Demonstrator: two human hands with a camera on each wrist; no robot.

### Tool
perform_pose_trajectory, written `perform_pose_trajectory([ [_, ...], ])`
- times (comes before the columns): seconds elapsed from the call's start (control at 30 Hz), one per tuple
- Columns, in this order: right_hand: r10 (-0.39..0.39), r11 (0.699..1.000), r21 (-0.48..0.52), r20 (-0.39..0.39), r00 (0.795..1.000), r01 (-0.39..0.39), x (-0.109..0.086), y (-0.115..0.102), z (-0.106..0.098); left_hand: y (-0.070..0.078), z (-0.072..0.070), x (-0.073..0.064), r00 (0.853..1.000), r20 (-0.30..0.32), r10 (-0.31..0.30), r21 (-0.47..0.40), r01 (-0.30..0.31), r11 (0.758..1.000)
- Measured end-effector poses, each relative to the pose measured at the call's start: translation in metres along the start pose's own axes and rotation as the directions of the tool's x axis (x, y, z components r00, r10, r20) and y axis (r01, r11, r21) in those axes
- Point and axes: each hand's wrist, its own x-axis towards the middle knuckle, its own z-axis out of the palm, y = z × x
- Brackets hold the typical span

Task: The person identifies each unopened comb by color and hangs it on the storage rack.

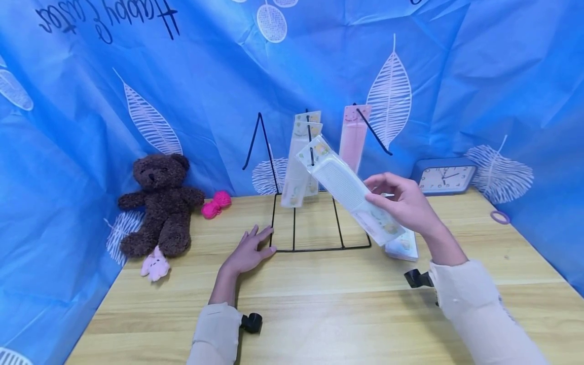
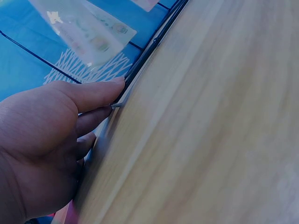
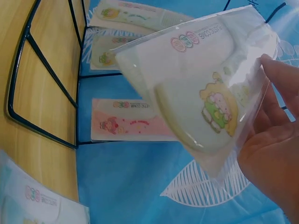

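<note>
Packaged comb point(image 1: 348, 188) pinched in the right hand point(image 1: 399, 196)
Wire rack point(image 1: 319, 249) left of that hand (left hand point(image 1: 248, 253) touches its base, fingers outstretched).

Head cam bright; wrist cams dimmer, pkg point(image 3: 191, 77) glare.

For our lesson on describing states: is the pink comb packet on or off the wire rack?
On: the head view shows the pink comb packet hanging by its top from the rightmost hook of the rack.
</note>
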Motion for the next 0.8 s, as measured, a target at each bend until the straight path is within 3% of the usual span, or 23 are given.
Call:
perform_pose_trajectory([
  [0.23,0.057,0.998,0.038,-0.023,0.998,-0.056,0.003,0.006,0.011,0.001,0.0,-0.001,1.0,-0.009,0.008,-0.009,-0.008,1.0],
  [0.8,0.068,0.989,0.138,-0.087,0.994,-0.056,0.015,0.013,0.031,0.001,-0.001,-0.001,1.0,-0.005,0.008,-0.008,-0.008,1.0],
])
